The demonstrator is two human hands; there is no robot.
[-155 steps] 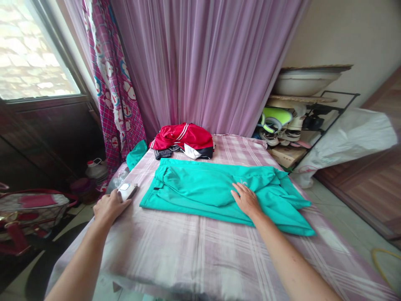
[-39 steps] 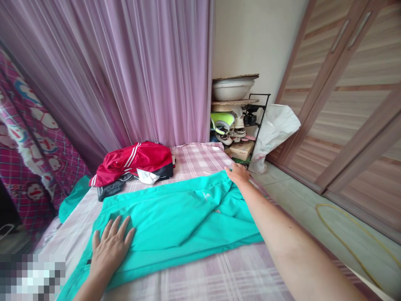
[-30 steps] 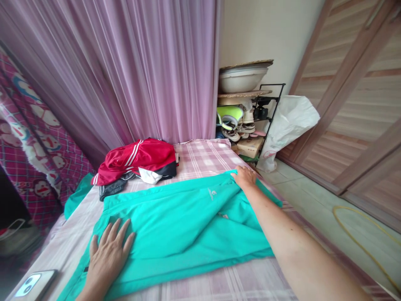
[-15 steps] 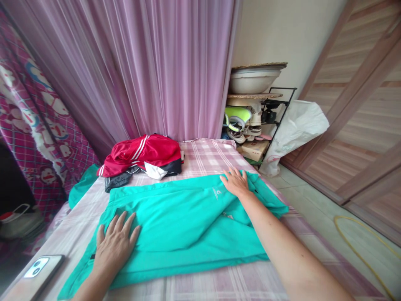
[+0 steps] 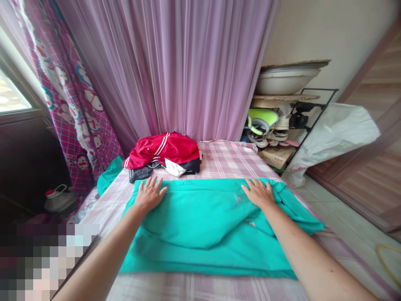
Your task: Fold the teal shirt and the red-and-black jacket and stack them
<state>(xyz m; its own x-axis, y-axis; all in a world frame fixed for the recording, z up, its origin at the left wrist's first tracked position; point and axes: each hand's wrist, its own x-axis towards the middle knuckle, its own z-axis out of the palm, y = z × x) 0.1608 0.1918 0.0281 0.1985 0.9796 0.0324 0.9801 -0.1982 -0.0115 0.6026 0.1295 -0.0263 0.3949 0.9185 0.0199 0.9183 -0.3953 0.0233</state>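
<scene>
The green garment [image 5: 194, 225] is laid crosswise; its far edge is touched by left hand [image 5: 149, 196] and right hand [image 5: 260, 194], fingers spread

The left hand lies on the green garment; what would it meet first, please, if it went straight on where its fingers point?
The left hand would probably meet the red and black clothing pile, just beyond the green garment, though depth is hard to judge.

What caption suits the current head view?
Two hands, left hand and right hand, rest flat on green clothing beside a red garment.
</scene>
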